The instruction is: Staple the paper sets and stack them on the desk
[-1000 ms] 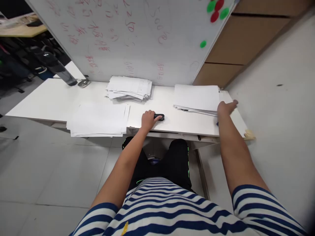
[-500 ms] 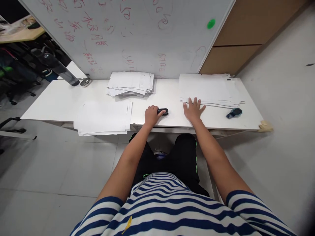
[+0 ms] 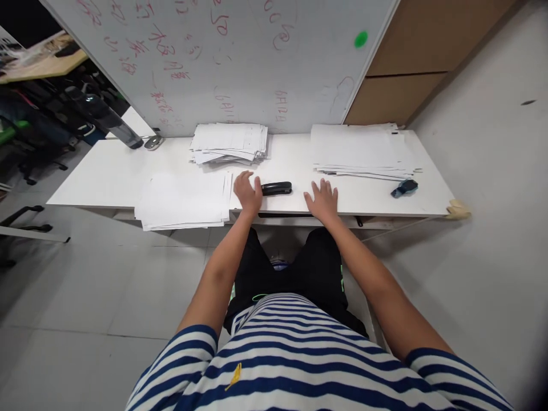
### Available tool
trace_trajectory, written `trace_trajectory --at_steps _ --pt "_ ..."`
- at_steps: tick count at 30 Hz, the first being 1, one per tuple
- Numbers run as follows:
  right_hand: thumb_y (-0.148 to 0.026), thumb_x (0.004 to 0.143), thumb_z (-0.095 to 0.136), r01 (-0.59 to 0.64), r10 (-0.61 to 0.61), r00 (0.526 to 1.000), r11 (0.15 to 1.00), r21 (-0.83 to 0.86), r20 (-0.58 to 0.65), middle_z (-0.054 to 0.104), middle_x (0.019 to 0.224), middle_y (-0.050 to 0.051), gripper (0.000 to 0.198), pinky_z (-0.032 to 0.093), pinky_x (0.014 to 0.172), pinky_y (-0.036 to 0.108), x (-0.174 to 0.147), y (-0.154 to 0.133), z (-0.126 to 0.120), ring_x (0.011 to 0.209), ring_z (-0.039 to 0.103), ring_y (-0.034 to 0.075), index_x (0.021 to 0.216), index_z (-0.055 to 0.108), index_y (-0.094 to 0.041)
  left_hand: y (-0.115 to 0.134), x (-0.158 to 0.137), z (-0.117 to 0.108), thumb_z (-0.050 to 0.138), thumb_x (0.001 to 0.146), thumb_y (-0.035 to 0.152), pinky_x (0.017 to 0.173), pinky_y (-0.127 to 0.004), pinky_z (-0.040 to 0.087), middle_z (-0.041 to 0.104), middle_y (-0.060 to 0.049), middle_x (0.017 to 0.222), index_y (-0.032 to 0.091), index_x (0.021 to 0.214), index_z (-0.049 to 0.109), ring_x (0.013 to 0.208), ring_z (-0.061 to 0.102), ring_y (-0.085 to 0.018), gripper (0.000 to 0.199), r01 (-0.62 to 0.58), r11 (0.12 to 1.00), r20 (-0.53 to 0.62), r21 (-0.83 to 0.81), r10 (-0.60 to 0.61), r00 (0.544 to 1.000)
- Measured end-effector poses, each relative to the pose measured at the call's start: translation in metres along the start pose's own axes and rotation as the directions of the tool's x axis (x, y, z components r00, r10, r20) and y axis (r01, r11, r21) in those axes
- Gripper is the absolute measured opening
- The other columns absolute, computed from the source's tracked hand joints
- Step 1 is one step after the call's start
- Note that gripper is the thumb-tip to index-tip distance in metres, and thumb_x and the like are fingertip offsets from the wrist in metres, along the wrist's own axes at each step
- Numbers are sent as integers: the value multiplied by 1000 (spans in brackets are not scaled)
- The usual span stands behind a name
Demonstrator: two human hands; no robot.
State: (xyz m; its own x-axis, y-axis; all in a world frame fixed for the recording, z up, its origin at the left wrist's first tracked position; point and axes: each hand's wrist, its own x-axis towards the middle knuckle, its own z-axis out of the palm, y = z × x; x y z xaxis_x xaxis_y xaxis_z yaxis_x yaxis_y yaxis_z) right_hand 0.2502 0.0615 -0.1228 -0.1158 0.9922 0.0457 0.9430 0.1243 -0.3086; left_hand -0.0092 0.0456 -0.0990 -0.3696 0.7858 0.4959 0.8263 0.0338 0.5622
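Note:
A black stapler lies lengthwise on the white desk, near its front edge. At the stapler's left end is my left hand, thumb apart from the curled fingers and not wrapped round it; whether the thumb touches the stapler I cannot tell. My right hand rests on the desk with fingers spread and nothing in it. Just beyond it is a wide stack of white paper. Left of my left hand lies another paper stack, overhanging the front edge.
A smaller paper pile sits at the back, below the whiteboard. A dark blue object lies at the right. At the back left stand a dark bottle and a small oval item. Tape covers the right corner.
My left hand has come off the top of the stapler and shifted left, uncovering it. My right hand has drawn back from the right paper stack, toward the front edge.

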Motion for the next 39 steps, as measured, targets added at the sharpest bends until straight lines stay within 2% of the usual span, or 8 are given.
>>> trace_trajectory --at_steps 4,7,11,20,25,30,35,39 --pt "-53 103 26 -27 27 999 999 19 -24 25 170 20 69 14 124 65 -6 0 6 159 18 37 158 38 -14 -48 27 -44 55 95 47 121 -50 32 52 -18 152 18 141 53 148 38 -34 54 270 924 30 271 -289 957" --pt "-53 103 27 -25 25 999 1000 19 -33 26 170 21 69 14 125 63 -6 -1 5 159 19 37 158 39 -13 -84 40 -68 57 89 60 126 -59 20 35 -16 166 19 153 41 157 21 -37 77 293 858 194 422 -402 895" --pt "-52 103 25 -28 28 999 999 -25 -22 25 170 20 69 17 124 65 -7 -3 2 159 19 36 159 37 -13 -107 40 -73 47 91 65 128 -59 11 28 -12 170 22 155 42 159 19 -35 77 270 845 274 461 -425 863" --pt "-55 102 25 -35 35 999 999 35 -15 25 170 20 70 14 124 65 -8 -2 1 159 18 36 158 38 -14 -106 39 -67 46 95 51 124 -63 18 39 -15 165 20 142 54 156 25 -39 57 250 860 247 445 -386 889" --pt "-54 103 24 -36 36 999 999 19 -4 23 171 20 70 14 125 64 -8 -2 0 159 17 36 159 35 -13 -99 46 -74 49 94 47 116 -59 34 65 -20 138 18 135 53 144 45 -38 51 230 861 258 454 -374 890" --pt "-54 104 22 -37 38 999 999 -20 20 21 171 20 71 14 125 65 -8 -2 -1 159 16 36 160 33 -13 -101 55 -83 46 94 36 100 -53 48 71 -22 122 15 136 50 121 64 -38 47 238 826 245 510 -405 881" --pt "-53 103 26 -41 42 999 998 39 -14 24 171 20 69 14 124 64 -8 -3 0 159 17 36 158 37 -13 -105 66 -88 52 91 40 101 -53 47 70 -22 127 15 144 46 123 64 -40 59 226 834 263 503 -397 879" --pt "-52 103 29 -42 44 999 996 84 -27 24 170 19 67 12 124 66 -8 -3 1 159 17 38 157 38 -14 -92 70 -84 61 84 57 103 -56 47 59 -27 142 13 158 30 127 59 -46 91 197 840 347 506 -407 845"
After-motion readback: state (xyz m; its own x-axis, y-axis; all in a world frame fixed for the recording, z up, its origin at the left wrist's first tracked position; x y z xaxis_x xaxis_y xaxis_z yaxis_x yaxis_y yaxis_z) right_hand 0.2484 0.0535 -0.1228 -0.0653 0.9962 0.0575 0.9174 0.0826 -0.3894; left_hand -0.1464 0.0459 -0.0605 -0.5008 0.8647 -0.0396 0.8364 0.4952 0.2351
